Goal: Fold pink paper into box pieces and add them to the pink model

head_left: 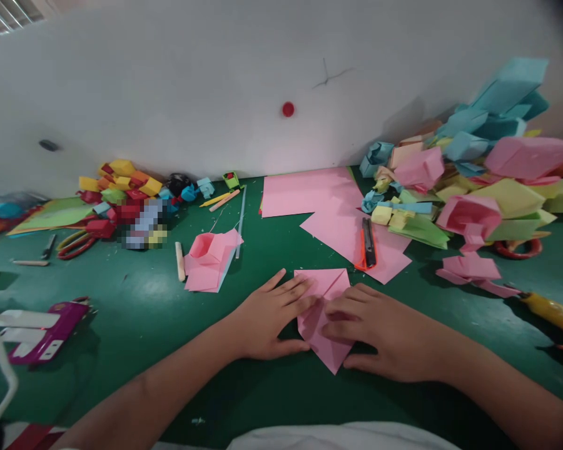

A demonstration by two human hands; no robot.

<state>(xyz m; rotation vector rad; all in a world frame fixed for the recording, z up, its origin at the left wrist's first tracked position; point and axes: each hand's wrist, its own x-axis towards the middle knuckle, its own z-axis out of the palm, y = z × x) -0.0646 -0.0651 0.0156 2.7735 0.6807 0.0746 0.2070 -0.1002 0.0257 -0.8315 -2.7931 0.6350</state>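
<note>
A sheet of pink paper (334,355), folded with visible creases, lies on the green table in front of me, its pointed end towards me. My left hand (274,319) rests on the paper's left side, fingers stretched out and apart. From the right, my right hand (375,331) presses on the same sheet with slightly bent, spread fingers. Fingers cover much of the paper's middle. Just beyond it, an orange and black box cutter (368,245) lies on loose pink sheets (331,234). Left of those is a pink folded paper piece (211,253).
Folded paper pieces are heaped at the right (469,150) and back left (122,178). A purple power strip (51,337) with white plugs sits at left. Red-handled scissors (77,245), a wooden stick (180,261) and a yellow tool (551,312) lie around. A white wall (206,81) stands behind.
</note>
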